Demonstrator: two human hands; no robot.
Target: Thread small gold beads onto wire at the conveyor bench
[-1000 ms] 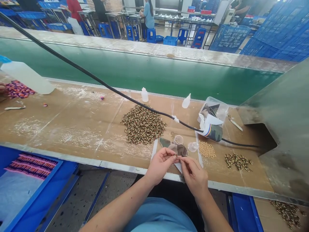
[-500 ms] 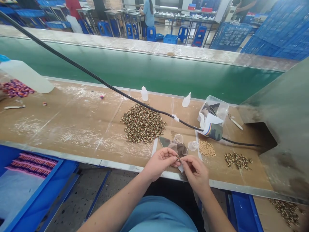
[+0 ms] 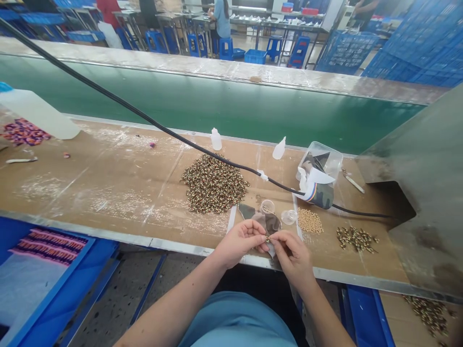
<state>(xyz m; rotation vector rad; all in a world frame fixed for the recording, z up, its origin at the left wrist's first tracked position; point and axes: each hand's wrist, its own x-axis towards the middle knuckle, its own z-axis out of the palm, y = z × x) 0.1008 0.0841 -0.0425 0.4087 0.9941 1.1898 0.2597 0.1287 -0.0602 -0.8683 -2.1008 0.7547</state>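
Note:
My left hand (image 3: 246, 239) and my right hand (image 3: 292, 250) meet fingertip to fingertip above the table's front edge. Pinched between them is a small dark-and-gold piece (image 3: 267, 238), mostly covered by the fingers. Under and beyond the hands lies a camouflage cloth (image 3: 272, 221), with two small clear cups (image 3: 267, 207) by it. Tan beads (image 3: 310, 221) are spread right of the cloth. A small heap of dark-and-gold pieces (image 3: 357, 240) lies farther right, and a much larger pile (image 3: 215, 185) of similar pieces sits to the left.
A black cable (image 3: 155, 121) crosses above the table to a camouflage-wrapped bundle (image 3: 321, 195) by a clear plastic box (image 3: 334, 156). Two white squeeze bottles (image 3: 216, 140) stand at the back. A metal panel (image 3: 430, 193) bounds the right. A blue tray (image 3: 77, 274) is at lower left.
Both hands stay in nearly the same place, still pinching the small piece. The fingertips have shifted slightly, and a bit of the piece's gold colour now shows between them.

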